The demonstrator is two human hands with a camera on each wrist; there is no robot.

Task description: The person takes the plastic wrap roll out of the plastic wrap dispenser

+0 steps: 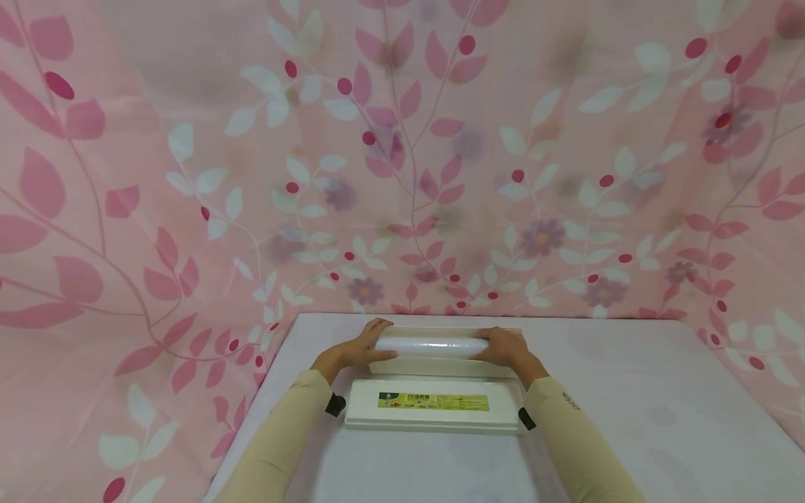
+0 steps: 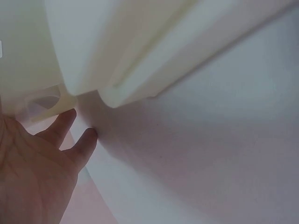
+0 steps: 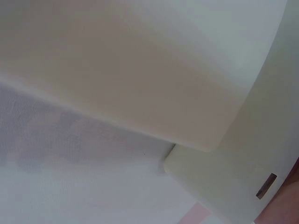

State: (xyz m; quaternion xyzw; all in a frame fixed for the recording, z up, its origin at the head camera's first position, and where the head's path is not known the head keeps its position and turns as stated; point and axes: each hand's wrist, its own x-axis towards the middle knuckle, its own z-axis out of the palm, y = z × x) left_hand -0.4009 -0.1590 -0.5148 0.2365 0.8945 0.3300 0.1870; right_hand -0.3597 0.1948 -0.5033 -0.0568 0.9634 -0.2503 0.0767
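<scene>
Left hand [image 1: 358, 351] and right hand [image 1: 506, 348] each grip one end of the white roll [image 1: 434, 347] between them.

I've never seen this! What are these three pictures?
No machine, just a person's bare left hand and right hand! The big picture comes from a camera on their head; the close-ups come from one on each wrist. On the pale table sits a white tray with a shiny roll along it. Nearer the person lies a white piece with a yellow-green label. One hand is at each end of the roll; I can't tell whether they grip it or the tray.
</scene>
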